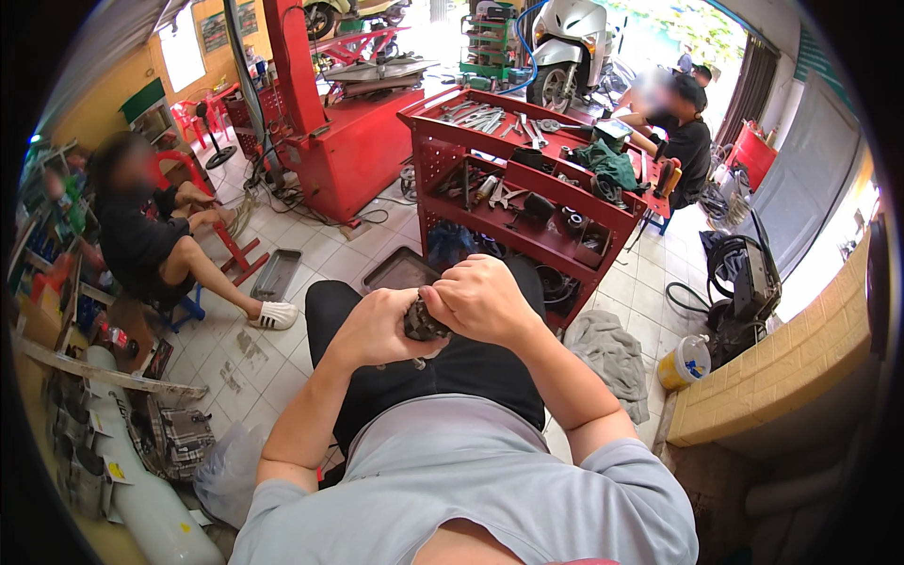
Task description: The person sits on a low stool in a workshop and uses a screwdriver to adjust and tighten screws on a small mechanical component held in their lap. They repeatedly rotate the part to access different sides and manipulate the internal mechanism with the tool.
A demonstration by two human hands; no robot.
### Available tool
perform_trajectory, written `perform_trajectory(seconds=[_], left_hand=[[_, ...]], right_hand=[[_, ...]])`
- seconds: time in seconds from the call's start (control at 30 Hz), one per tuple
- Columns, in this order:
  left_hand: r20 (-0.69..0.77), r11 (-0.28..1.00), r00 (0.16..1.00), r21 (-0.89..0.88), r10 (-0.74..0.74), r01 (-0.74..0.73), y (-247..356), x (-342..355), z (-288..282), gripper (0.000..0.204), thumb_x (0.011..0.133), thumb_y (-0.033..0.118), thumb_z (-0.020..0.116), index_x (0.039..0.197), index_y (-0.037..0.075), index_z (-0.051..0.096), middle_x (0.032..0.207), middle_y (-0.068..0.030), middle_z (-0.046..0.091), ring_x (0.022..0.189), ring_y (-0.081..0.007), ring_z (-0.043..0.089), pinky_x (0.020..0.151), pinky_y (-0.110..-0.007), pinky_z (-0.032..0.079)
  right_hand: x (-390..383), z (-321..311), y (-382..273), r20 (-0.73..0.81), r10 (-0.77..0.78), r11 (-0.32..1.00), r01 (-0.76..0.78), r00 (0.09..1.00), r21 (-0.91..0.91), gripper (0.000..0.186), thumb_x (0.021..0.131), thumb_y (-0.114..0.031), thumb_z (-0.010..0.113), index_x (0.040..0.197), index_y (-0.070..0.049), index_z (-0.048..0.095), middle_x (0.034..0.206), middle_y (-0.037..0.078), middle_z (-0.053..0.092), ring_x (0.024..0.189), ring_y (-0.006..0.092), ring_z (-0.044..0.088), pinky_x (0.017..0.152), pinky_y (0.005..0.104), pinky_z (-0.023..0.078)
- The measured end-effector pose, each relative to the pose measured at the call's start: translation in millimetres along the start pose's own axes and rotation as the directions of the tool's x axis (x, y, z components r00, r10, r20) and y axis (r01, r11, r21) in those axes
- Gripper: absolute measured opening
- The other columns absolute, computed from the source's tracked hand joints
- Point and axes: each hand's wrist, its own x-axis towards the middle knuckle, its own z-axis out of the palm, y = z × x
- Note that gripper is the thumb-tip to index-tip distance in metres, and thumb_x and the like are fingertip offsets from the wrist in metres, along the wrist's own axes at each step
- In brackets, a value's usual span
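Above my lap I hold a small, dark, grimy metal part (421, 322) with a rough, knobbly surface; its exact kind does not show. My left hand (384, 328) wraps round it from the left and below. From the right, my right hand (482, 299) closes over its top with curled fingers, and its thumb side presses against the part. Whether the right fingers also grip something smaller is hidden. A dark metal tray (400, 270) lies on the floor just beyond my hands.
Ahead stands a red tool cart (471, 160) with wrenches (482, 117) and a green cloth (607, 165). A seated person (141, 221) is at left, others behind the cart. A grey rag (607, 353), a yellowish bucket (683, 363) and a white cylinder (155, 508) lie around me.
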Motion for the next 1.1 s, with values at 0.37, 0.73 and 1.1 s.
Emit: perform_trajectory(seconds=[0.37,0.73,1.1], left_hand=[[0.136,0.990,0.991,-0.140,0.023,-0.004,-6,1,-3,0.034,0.064,0.026,0.079,0.080,0.001,0.062,0.067,-0.0129,0.061,0.064,-0.0325,0.061,0.061,-0.037,0.046],[0.011,0.995,0.998,-0.075,0.066,-0.065,-10,-1,4,0.035,0.065,0.025,0.082,0.083,0.002,0.064,0.067,-0.0101,0.063,0.061,-0.0268,0.062,0.060,-0.034,0.048],[-0.247,0.972,0.969,0.225,-0.010,0.068,-2,1,11,0.042,0.064,0.035,0.080,0.086,0.007,0.059,0.072,-0.0129,0.063,0.070,-0.0348,0.064,0.062,-0.042,0.050]], right_hand=[[0,0,-4,-0.039,-0.020,0.998,0.022,0.999,0.057,0.033,0.087,-0.017,0.057,0.055,-0.008,0.051,0.053,0.005,0.050,0.051,0.0256,0.052,0.055,0.0372,0.041],[1,-1,-3,-0.082,0.005,0.998,0.000,0.997,0.064,0.036,0.088,-0.017,0.056,0.054,-0.008,0.050,0.052,0.006,0.050,0.051,0.0266,0.051,0.052,0.0383,0.039],[0,6,-9,-0.062,0.346,0.931,-0.351,0.936,-0.100,0.042,0.091,-0.027,0.054,0.053,-0.008,0.054,0.050,0.011,0.055,0.046,0.0302,0.055,0.048,0.0408,0.041]])
